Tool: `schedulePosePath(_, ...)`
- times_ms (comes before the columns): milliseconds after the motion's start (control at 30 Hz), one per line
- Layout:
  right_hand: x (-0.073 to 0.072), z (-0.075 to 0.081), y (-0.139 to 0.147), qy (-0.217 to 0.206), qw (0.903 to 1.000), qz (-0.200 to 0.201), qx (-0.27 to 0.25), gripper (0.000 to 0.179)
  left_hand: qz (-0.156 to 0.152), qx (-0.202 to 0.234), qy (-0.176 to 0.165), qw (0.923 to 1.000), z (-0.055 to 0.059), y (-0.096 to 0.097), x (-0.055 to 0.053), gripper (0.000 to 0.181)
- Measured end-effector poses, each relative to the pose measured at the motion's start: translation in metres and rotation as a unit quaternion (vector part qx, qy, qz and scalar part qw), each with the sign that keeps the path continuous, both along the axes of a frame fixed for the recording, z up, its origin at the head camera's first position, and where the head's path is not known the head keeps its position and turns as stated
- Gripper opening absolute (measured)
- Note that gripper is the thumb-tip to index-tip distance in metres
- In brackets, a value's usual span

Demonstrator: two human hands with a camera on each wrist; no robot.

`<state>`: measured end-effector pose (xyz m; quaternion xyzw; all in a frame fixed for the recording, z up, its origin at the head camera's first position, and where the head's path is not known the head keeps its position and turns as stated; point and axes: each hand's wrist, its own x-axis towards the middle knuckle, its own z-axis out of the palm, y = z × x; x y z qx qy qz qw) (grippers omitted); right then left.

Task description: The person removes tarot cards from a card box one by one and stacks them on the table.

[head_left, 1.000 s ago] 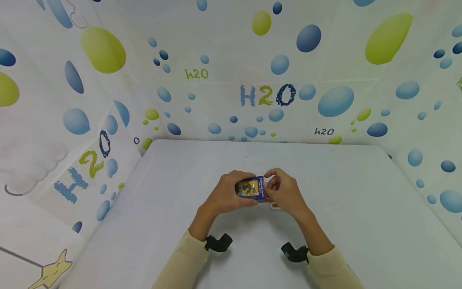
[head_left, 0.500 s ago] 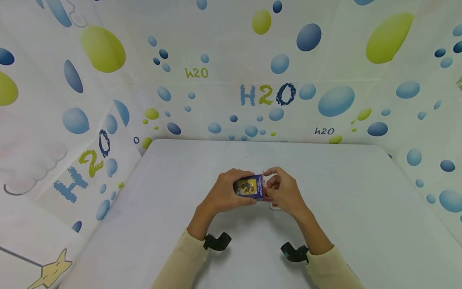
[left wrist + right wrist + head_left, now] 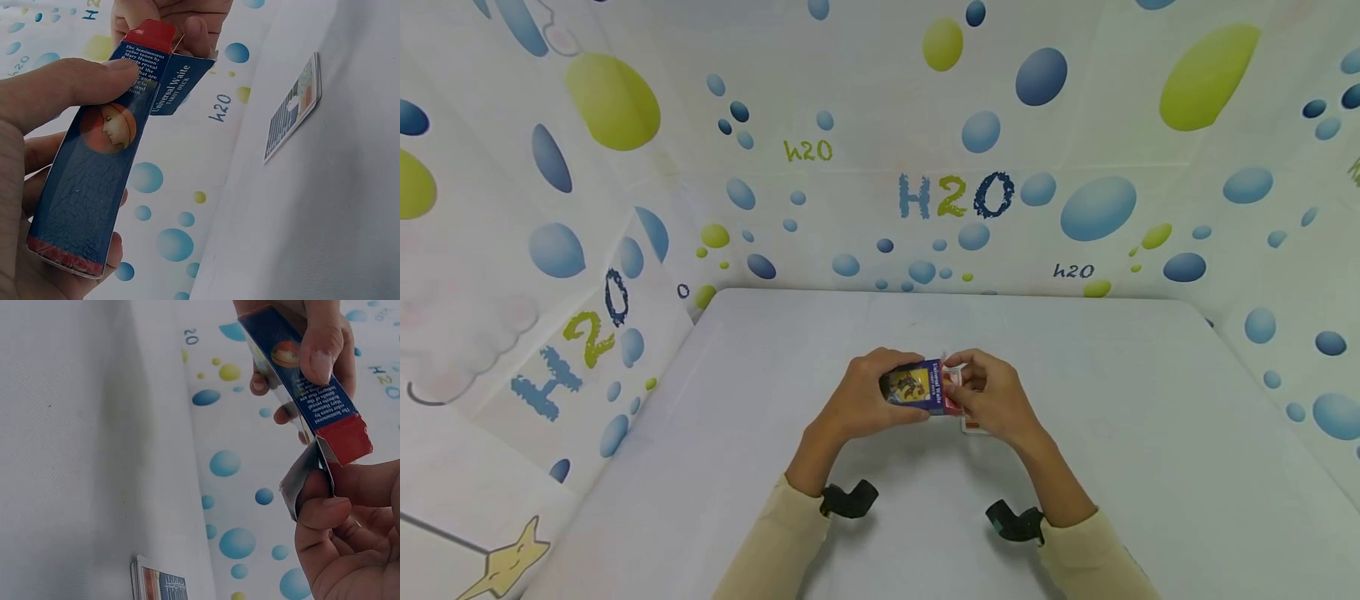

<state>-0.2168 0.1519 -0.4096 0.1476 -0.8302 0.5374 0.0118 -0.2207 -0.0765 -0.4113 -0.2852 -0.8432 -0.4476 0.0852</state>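
Observation:
My left hand (image 3: 863, 398) grips a blue tarot card box (image 3: 912, 386) above the table, its yellow picture side facing up in the head view. In the left wrist view the thumb presses the narrow side of the box (image 3: 94, 187). At the box's right end the lid flap (image 3: 303, 478) stands folded out, and a red tuck flap (image 3: 345, 440) sticks out beside it. Fingers of my right hand (image 3: 997, 398) pinch the lid flap at that end. Below the right hand a small stack of cards (image 3: 974, 426) lies on the table, partly covered by it in the head view.
The white table (image 3: 760, 400) reaches back to a printed cloth wall (image 3: 865, 200) with blue and green dots. The cloth also hangs on the left and right. A black wrist camera (image 3: 850, 499) sits on the left wrist, another (image 3: 1015, 522) on the right.
The left hand and the box have shifted slightly left. More of the red flap and the box's end shows between the hands now.

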Motion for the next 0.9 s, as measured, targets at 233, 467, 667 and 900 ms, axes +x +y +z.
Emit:
schedulePosePath(233,-0.001,0.002,0.007,0.008,1.0000,0.005,0.003,0.027,0.012,0.004,-0.010,0.9999,0.001,-0.004,-0.001,0.069)
schedulePosePath(467,-0.001,0.003,0.009,0.014,0.9998,-0.009,0.005,0.027,0.027,0.008,-0.015,0.9995,0.000,-0.007,-0.002,0.068)
schedulePosePath(667,-0.001,0.004,0.011,0.019,0.9996,-0.018,-0.004,0.024,0.035,0.008,-0.019,0.9992,0.001,-0.009,-0.002,0.068)
schedulePosePath(900,-0.001,0.004,0.013,0.021,0.9994,-0.025,-0.009,0.024,0.041,0.010,-0.025,0.9988,0.004,-0.011,0.000,0.069)
